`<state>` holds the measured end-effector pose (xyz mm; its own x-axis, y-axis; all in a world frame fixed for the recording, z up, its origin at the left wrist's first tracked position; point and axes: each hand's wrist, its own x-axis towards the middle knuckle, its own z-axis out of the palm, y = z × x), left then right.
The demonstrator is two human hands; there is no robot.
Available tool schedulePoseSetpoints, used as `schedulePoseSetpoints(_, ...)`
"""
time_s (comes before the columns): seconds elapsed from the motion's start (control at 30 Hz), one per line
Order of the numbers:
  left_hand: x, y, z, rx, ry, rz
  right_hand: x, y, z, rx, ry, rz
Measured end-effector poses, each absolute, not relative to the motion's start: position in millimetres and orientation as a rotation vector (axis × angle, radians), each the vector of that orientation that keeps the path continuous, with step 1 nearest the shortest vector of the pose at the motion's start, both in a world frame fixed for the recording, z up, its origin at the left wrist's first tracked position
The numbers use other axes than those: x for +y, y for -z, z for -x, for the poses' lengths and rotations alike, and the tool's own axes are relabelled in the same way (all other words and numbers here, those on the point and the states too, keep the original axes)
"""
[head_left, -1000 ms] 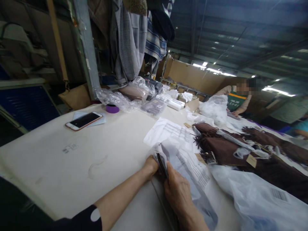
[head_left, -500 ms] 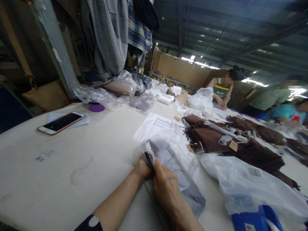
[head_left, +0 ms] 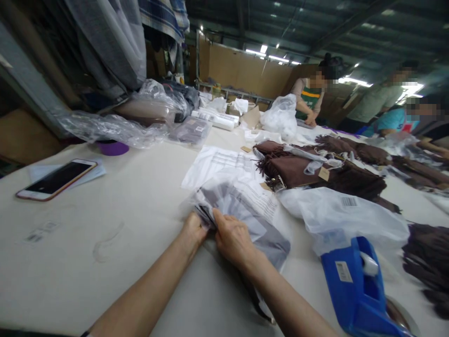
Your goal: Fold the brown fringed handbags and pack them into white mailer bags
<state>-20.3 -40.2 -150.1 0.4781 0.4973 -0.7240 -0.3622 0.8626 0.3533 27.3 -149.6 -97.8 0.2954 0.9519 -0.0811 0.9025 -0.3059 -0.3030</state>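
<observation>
At six o'clock on the desk (head_left: 140, 262), both hands (head_left: 213, 234) clench a clear plastic bag (head_left: 242, 210); coworkers stand beyond.

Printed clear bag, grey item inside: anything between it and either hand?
Nothing visible. The right hand and left hand both grip the printed clear bag at its edge; some fingers are hidden. The blue tape dispenser sits off to the right.

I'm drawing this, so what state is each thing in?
Left hand, fingers closed on bag
Right hand, fingers closed on bag
Plastic bag, gripped at one end
Phone, face up, screen dark
Purple roll, lying flat
Fringed brown cloth, piled
Grey cloth, hanging
Ceiling lights, on
</observation>
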Motion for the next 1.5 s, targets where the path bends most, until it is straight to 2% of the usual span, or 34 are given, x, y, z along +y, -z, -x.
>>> schedulePoseSetpoints(0.2,-68.8,126.2,62.8,1.023,-0.488,-0.344,-173.8,94.9,-30.4,-1.649,-0.42,2.14)
schedulePoseSetpoints(0.33,-100.3,131.9,96.1,0.985,-0.426,-0.714,-235.6,109.0,-31.1,-1.38,-0.055,1.914)
schedulePoseSetpoints(0.43,-125.1,154.1,116.3,0.93,-0.598,-1.462,-290.7,132.6,-22.5,-1.168,0.142,1.983)
schedulePoseSetpoints(0.53,-147.1,171.9,122.8,0.31,-0.887,-2.251,-325.3,154.6,-6.0,-1.044,0.159,2.054)
schedulePoseSetpoints(0.63,-162.1,173.6,113.8,-0.28,-1.067,-2.579,-329.9,166.6,9.9,-1.011,0.158,2.03)
schedulePoseSetpoints(0.8,-170.1,159.7,92.5,-0.54,-0.981,-2.7,-315.7,169.5,16.5,-1.052,0.213,1.987)
schedulePoseSetpoints(1.17,-174.8,162.7,76.4,-0.455,-0.965,-2.663,-317.3,161.2,1.2,-0.78,-0.308,1.91)
schedulePoseSetpoints(1.5,-171.6,159.4,74.1,-0.273,-0.917,-2.564,-319.5,163.0,5.1,-0.639,-0.175,1.843)
